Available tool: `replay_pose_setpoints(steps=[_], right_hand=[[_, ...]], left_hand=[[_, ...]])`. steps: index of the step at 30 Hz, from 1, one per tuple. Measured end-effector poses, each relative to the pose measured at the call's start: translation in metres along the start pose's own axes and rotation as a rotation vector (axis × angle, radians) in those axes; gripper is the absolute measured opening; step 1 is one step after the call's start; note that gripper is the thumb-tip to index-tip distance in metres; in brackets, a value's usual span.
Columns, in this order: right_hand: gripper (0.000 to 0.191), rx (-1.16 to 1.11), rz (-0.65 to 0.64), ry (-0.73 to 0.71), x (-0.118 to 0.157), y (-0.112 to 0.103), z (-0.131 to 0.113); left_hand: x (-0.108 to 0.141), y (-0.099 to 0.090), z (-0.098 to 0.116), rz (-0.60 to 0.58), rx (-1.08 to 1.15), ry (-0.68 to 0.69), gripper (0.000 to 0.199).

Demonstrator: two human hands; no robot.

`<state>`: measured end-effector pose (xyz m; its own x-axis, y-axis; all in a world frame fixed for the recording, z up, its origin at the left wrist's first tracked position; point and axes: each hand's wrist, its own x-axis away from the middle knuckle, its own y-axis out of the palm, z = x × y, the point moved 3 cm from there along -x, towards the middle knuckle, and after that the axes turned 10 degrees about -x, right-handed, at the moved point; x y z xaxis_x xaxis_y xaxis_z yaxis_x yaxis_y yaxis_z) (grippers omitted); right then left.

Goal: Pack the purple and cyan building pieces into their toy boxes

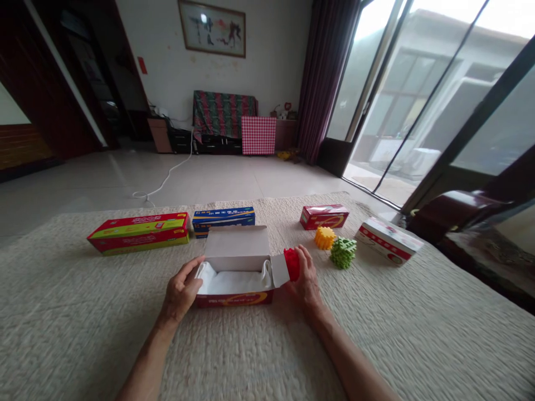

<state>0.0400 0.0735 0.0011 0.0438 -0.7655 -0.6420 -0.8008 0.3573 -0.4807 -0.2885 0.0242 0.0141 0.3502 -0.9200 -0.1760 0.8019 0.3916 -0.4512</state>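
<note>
In front of me stands an open cardboard box [234, 299] with a red printed front. Its lid [237, 242] is raised at the back and a side flap [280, 270] sticks out to the right. White cloth or paper [236, 281] lines the inside. My left hand [180, 291] grips the box's left end, thumb at the near edge. My right hand [306, 275] is closed around a bumpy red piece [291, 264] just right of the flap. Further right lie a yellow ridged piece [325, 238] and a green knobbly cube [343, 253].
A long red and green box [140, 234] and a blue box [224, 219] lie at the back left. At the right are a small red box [324, 216] and a white and red box [388, 240]. All rest on a beige quilted cover [234, 356].
</note>
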Motion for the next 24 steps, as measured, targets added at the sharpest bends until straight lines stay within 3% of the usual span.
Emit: replay_pose_setpoints(steps=[8,14,24], right_hand=[[0.068,0.023,-0.036,0.022,-0.001,-0.005,0.001],[0.062,0.038,-0.100,0.036,-0.011,-0.009,0.002],[0.061,0.157,-0.222,0.092,-0.023,-0.010,-0.002]], left_hand=[[-0.025,0.000,-0.006,0.143,-0.050,0.047,0.050],[-0.051,0.002,-0.008,0.129,-0.018,0.065,0.047],[-0.045,0.010,-0.024,0.182,0.208,0.070,0.052]])
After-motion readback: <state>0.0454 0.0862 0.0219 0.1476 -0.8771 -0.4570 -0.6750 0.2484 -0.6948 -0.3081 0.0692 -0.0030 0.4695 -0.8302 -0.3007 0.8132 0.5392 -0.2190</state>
